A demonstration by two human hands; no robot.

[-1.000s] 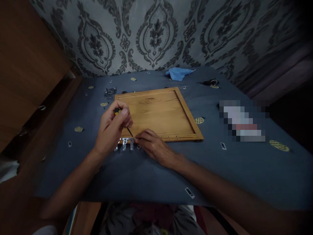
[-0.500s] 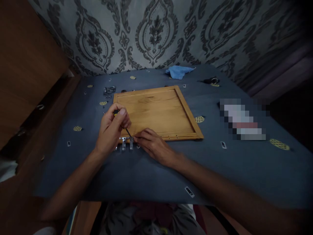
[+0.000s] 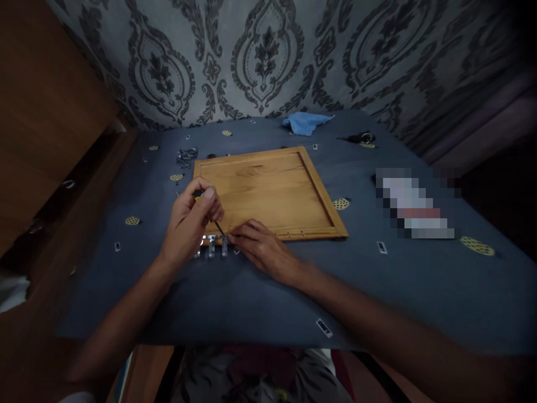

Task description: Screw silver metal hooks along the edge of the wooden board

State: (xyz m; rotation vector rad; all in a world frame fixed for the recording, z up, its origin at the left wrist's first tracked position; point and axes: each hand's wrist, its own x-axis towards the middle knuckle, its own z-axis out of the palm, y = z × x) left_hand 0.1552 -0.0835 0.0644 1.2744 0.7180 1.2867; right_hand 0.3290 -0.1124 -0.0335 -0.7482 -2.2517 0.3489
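My left hand (image 3: 188,224) is closed round a small screwdriver (image 3: 218,226) with a yellow and black handle, its thin shaft slanting down to the right. The tip meets a metal hook bracket (image 3: 212,246) lying at the near left corner of a wooden tray-like board (image 3: 268,190). My right hand (image 3: 260,246) rests on the blue cloth beside the bracket, with its fingertips pinched at the bracket's right end. What the fingertips hold there is too small to make out.
A blue patterned cloth (image 3: 251,296) covers the table. More metal hardware (image 3: 187,157) lies behind the board at the left. A light blue rag (image 3: 306,123) and a dark tool (image 3: 361,137) lie at the back. A wooden cabinet (image 3: 46,123) stands at the left.
Both hands stay at the bracket. My left hand has shifted only slightly with the screwdriver, and the view has tilted a little.
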